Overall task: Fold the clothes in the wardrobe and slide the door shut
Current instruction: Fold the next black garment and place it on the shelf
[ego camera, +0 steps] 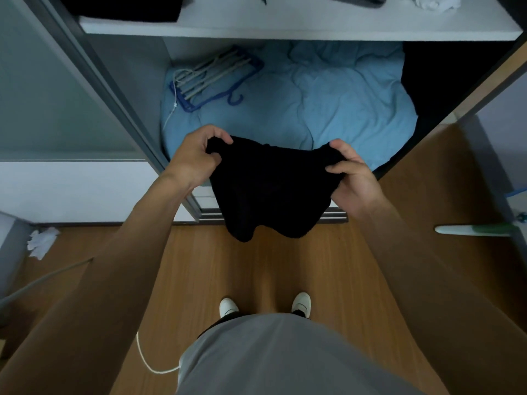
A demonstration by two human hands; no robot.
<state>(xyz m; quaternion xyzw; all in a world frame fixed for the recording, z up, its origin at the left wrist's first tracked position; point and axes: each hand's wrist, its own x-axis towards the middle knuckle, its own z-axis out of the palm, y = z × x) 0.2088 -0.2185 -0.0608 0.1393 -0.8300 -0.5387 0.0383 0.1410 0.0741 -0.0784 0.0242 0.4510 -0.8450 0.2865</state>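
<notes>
Black garment [271,189] hangs in the air between your two hands, in front of the open wardrobe [128,67], with its lower edge over the door track [333,216] and the near wooden floor [256,275]. Your left hand [196,155] has its fingers curled round the upper left corner. Your right hand [350,175] pinches the upper right corner between thumb and fingers. The hands are apart, and the top edge sags a little between them. Behind the garment, blue bedding [328,98] fills the lower compartment, with a blue hanger [216,78] lying on its back left part. On the shelf [285,31] above, dark folded clothes [122,8] sit at the left end and a crumpled white cloth [427,2] near the right end. Left of the opening stands the sliding door [42,95].
</notes>
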